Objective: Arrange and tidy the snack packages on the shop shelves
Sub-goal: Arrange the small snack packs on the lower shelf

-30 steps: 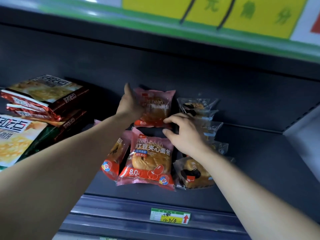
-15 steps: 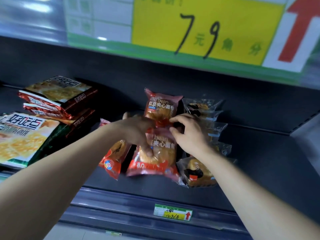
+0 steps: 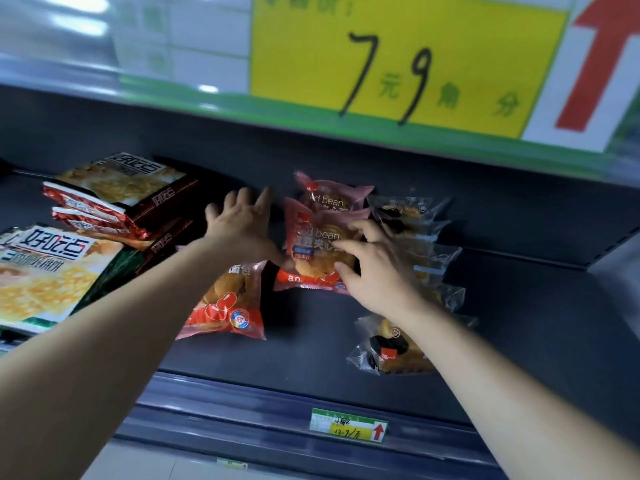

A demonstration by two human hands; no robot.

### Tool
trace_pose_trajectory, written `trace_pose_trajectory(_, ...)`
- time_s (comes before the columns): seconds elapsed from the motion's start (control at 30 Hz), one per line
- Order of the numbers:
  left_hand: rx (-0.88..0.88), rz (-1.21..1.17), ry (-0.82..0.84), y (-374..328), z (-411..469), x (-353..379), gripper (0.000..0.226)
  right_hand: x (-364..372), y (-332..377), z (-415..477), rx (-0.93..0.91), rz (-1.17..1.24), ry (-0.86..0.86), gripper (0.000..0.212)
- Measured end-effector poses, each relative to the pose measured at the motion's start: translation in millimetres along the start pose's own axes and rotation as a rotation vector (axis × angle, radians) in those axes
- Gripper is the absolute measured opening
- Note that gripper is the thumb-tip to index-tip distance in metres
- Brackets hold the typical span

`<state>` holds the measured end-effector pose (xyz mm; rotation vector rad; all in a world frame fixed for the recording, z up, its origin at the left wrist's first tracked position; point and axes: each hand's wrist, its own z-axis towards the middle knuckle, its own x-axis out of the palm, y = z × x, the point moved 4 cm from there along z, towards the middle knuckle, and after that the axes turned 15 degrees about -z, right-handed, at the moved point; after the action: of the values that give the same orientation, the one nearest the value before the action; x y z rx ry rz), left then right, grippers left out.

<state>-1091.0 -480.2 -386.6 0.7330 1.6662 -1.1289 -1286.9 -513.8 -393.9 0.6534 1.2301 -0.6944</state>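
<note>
Judging the red bean packet (image 3: 308,240) light and crushable, pinch its sealed edges; your left hand (image 3: 242,226) and right hand (image 3: 375,271) are open.

**Snacks on the dark shelf (image 3: 519,323)**

The back pink pack (image 3: 332,192) lies by the wall. The middle pink pack (image 3: 311,244) covers its front edge. The front pink pack (image 3: 228,303) lies to their left, tilted. Clear bun packs (image 3: 408,209) line up on the right. Biscuit bags (image 3: 121,188) are stacked far left.
</note>
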Motion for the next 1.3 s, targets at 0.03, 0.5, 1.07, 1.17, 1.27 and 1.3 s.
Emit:
trace_pose_trajectory(0.03,-0.064,0.05,0.123,10.6,-2.1,-3.8,0.122,0.7,0.2,-0.4,-0.003,-0.018,0.002,0.039)
trace_pose_trajectory(0.5,0.141,-0.003,0.398,4.8,-48.3,-22.1,0.084,-3.1,4.6,-6.6,0.008,0.005,0.19,0.034)
trace_pose_trajectory(1.07,0.47,-0.103,-0.193,-35.5,-61.8,32.8,0.095,-60.6,-47.8,-54.3,-0.001,0.348,0.595,0.074)
trace_pose_trajectory(1.17,0.405,-0.118,-0.18,-32.0,-68.5,31.0,0.106,-56.6,-45.7,-69.5,-0.154,-0.033,0.722,0.116)
trace_pose_trajectory(1.27,0.368,-0.089,-0.139,-30.6,-79.0,34.2,0.121,-44.2,-44.2,-79.1,-0.192,-0.263,0.627,0.132)
trace_pose_trajectory(1.3,0.346,-0.065,-0.122,-29.7,-81.9,37.0,0.127,-40.1,-45.1,-80.7,-0.181,-0.3,0.562,0.129)
